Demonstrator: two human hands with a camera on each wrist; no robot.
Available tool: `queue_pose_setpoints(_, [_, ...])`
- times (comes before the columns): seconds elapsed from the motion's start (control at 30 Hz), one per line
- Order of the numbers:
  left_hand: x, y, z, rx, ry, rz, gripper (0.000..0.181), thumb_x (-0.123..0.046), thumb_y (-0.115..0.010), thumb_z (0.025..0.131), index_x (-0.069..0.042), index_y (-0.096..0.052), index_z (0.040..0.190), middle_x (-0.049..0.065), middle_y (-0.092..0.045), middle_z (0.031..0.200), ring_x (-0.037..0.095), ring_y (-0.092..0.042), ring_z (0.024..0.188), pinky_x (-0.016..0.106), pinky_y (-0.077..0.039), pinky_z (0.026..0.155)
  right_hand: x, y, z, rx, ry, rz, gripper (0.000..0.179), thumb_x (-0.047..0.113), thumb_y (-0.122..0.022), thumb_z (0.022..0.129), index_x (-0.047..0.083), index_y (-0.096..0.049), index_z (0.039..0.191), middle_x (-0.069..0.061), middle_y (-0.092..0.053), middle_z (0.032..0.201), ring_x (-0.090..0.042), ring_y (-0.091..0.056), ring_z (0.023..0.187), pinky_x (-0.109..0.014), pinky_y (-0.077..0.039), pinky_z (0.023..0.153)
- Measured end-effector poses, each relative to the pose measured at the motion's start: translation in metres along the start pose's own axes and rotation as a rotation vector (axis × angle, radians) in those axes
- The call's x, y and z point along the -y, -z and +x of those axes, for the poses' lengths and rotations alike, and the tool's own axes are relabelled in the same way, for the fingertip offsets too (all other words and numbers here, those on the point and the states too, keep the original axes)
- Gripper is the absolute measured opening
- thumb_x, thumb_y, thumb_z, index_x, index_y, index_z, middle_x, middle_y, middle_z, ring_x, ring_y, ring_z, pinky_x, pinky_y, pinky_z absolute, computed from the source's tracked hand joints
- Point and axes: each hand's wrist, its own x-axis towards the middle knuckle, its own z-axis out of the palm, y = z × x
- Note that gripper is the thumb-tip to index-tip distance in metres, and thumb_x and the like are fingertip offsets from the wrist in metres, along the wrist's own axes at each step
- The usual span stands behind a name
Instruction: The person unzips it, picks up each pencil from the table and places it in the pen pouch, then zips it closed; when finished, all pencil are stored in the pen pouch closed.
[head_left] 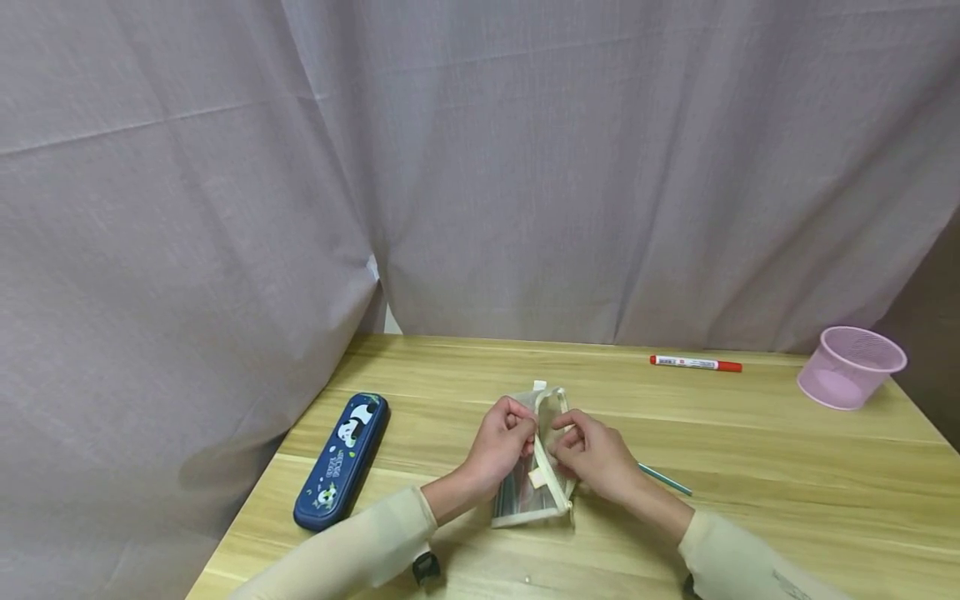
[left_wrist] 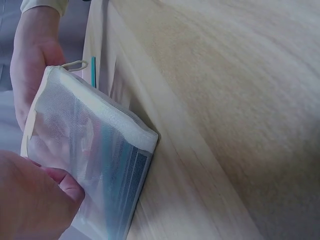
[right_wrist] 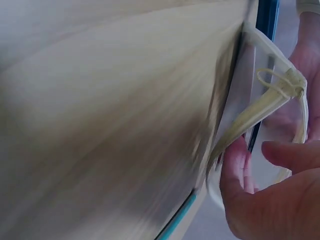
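A see-through mesh zip pouch (head_left: 517,498) with cream edging lies before me, its zipped side parted into a gap. My left hand (head_left: 501,442) pinches the left edge of the opening between thumb and fingers. At the opening's right side is my right hand (head_left: 600,458), fingers reaching in at the rim. In the right wrist view its thumb (right_wrist: 287,154) and fingers (right_wrist: 232,167) stand apart, with nothing seen between them. Through the mesh in the left wrist view show a teal strip (left_wrist: 106,165) and dark, ridged lines. A thin teal stick (head_left: 666,478) lies beside the right wrist.
A navy pencil case (head_left: 341,462) with pandas lies at the left of the wooden table (head_left: 750,433). Towards the back lies a red-capped marker (head_left: 696,363), and a pink mesh cup (head_left: 851,368) stands at the right. A grey curtain (head_left: 510,167) hangs behind the table.
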Motion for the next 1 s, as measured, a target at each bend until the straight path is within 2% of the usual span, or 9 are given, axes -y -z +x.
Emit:
queue_pose_setpoints(0.17, [0.0, 0.003, 0.0, -0.014, 0.007, -0.01, 0.012, 0.001, -0.059, 0.096, -0.008, -0.053, 0.101, 0.001, -0.059, 0.08, 0.01, -0.053, 0.067, 0.018, -0.046, 0.061, -0.006, 0.016, -0.004, -0.078, 0.083, -0.042, 0.032, 0.016, -0.076, 0.097, 0.006, -0.065, 0.125, -0.004, -0.074, 0.095, -0.008, -0.067, 0.079, -0.021, -0.053, 0.066])
queue_pose_setpoints(0.33, [0.0, 0.004, 0.0, -0.027, 0.006, -0.022, 0.011, 0.001, -0.059, 0.096, -0.006, -0.053, 0.101, 0.001, -0.058, 0.079, 0.01, -0.052, 0.066, 0.018, -0.046, 0.06, -0.016, 0.037, -0.006, -0.123, 0.113, -0.06, 0.032, 0.016, -0.076, 0.097, 0.007, -0.065, 0.126, -0.006, -0.074, 0.1, -0.006, -0.068, 0.083, -0.022, -0.056, 0.069])
queue_pose_setpoints(0.47, [-0.001, 0.005, 0.0, -0.031, 0.001, -0.014, 0.011, 0.001, -0.059, 0.095, -0.003, -0.054, 0.104, 0.0, -0.057, 0.077, 0.01, -0.052, 0.065, 0.017, -0.046, 0.059, -0.025, 0.054, -0.006, -0.131, 0.15, -0.104, 0.028, 0.015, -0.075, 0.097, 0.008, -0.066, 0.124, -0.006, -0.074, 0.102, -0.006, -0.069, 0.085, -0.022, -0.057, 0.073])
queue_pose_setpoints(0.6, [-0.002, 0.007, -0.002, -0.029, -0.002, -0.002, 0.012, 0.001, -0.059, 0.095, -0.001, -0.054, 0.106, 0.0, -0.057, 0.077, 0.01, -0.053, 0.065, 0.017, -0.046, 0.06, -0.036, 0.067, -0.005, -0.096, 0.168, -0.179, 0.022, 0.016, -0.075, 0.098, 0.011, -0.07, 0.119, -0.002, -0.074, 0.099, -0.008, -0.068, 0.086, -0.022, -0.056, 0.077])
queue_pose_setpoints(0.73, [-0.001, 0.008, -0.003, -0.026, -0.008, 0.004, 0.011, 0.001, -0.058, 0.095, -0.001, -0.054, 0.106, -0.001, -0.057, 0.077, 0.01, -0.052, 0.064, 0.018, -0.046, 0.059, -0.048, 0.078, -0.001, 0.027, 0.144, -0.176, 0.021, 0.011, -0.074, 0.097, 0.01, -0.07, 0.118, -0.004, -0.072, 0.099, -0.011, -0.066, 0.085, -0.025, -0.058, 0.07])
queue_pose_setpoints(0.87, [-0.002, 0.009, -0.002, -0.022, -0.009, 0.003, 0.011, 0.002, -0.058, 0.095, -0.002, -0.054, 0.104, -0.001, -0.057, 0.077, 0.009, -0.052, 0.064, 0.017, -0.046, 0.059, -0.058, 0.091, 0.012, 0.242, 0.106, -0.101, 0.029, 0.009, -0.074, 0.096, 0.006, -0.067, 0.124, -0.012, -0.068, 0.101, -0.013, -0.062, 0.078, -0.028, -0.056, 0.057])
queue_pose_setpoints(1.0, [-0.001, 0.008, -0.002, -0.02, -0.002, 0.0, 0.011, 0.001, -0.059, 0.095, -0.005, -0.054, 0.102, -0.001, -0.057, 0.077, 0.01, -0.052, 0.064, 0.018, -0.046, 0.06, -0.065, 0.101, 0.026, 0.442, 0.081, -0.038, 0.039, 0.008, -0.075, 0.095, 0.002, -0.063, 0.131, -0.013, -0.063, 0.098, -0.011, -0.053, 0.068, -0.023, -0.046, 0.052])
